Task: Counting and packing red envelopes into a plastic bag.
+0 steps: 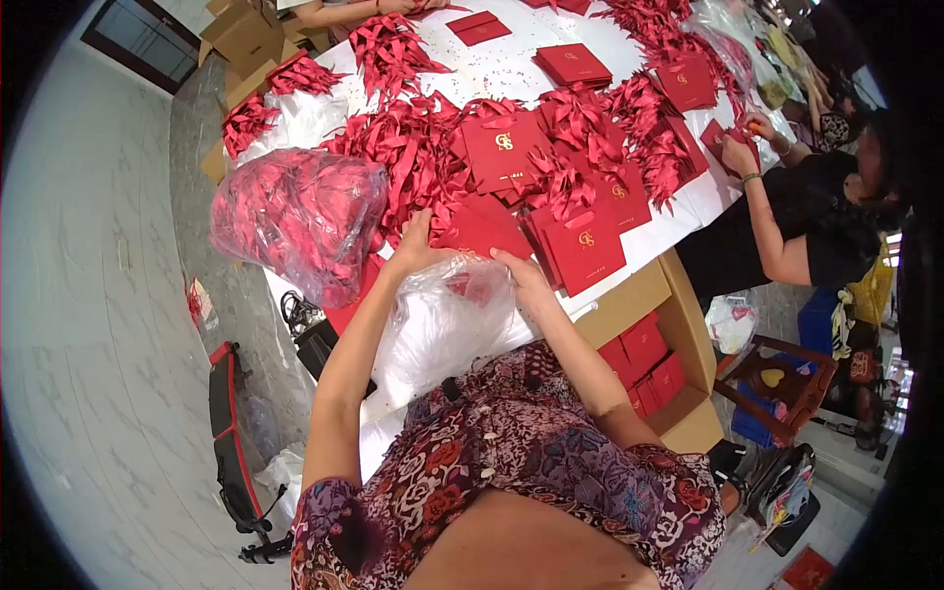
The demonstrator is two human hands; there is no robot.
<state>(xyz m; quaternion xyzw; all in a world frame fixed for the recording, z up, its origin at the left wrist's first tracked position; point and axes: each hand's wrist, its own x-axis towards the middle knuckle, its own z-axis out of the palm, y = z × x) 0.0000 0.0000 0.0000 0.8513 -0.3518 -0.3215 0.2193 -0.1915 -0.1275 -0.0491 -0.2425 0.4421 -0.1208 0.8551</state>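
Observation:
In front of me, a flat red gift bag [484,228] lies between my two hands, its near end at the mouth of a clear plastic bag [433,320]. My left hand [417,248] grips the left side, where the red bag and the plastic meet. On the other side, my right hand [523,275] pinches the plastic edge with its thumb on top. The fingers beneath are partly hidden. More red gift bags [585,251] with gold print stand stacked just right of my hand. Red ribbon handles [418,157] heap up beyond.
A large plastic sack of red ribbons [300,211] sits at the table's left. An open cardboard box [688,324] holding red bags stands at my right. A co-worker's hands [739,152] handle a red piece at the right edge. Another person's arm [344,12] shows at the far side.

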